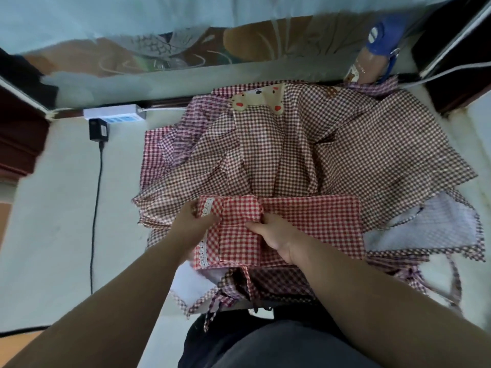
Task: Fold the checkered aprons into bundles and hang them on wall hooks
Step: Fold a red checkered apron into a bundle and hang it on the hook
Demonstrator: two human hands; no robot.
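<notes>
Red checkered apron (313, 221): partly folded, lying nearest me on top of the spread brown checkered apron (265, 144), which covers the white surface (53, 195).
Left hand (191, 219): clamped on the rolled left end, just beside the lace trim (206, 208).
Right hand (276, 235): fingers curled into the middle fold, thumb laid along the cloth, so I read it as gripping.
Weight and stiffness: I judge it to be thin woven cloth that is light, soft and limp, with no shape of its own.
Behaviour: folds will likely spring open unless pinned. It is not fragile.
Friction: I expect it to drag on the apron beneath, so lift rather than slide.
Grip points: take the thick rolled end and the doubled edges — never a single layer.
Loose strap (247, 281): trails at the near edge and I cannot tell which apron owns it — tuck it in if it is red's.
</notes>
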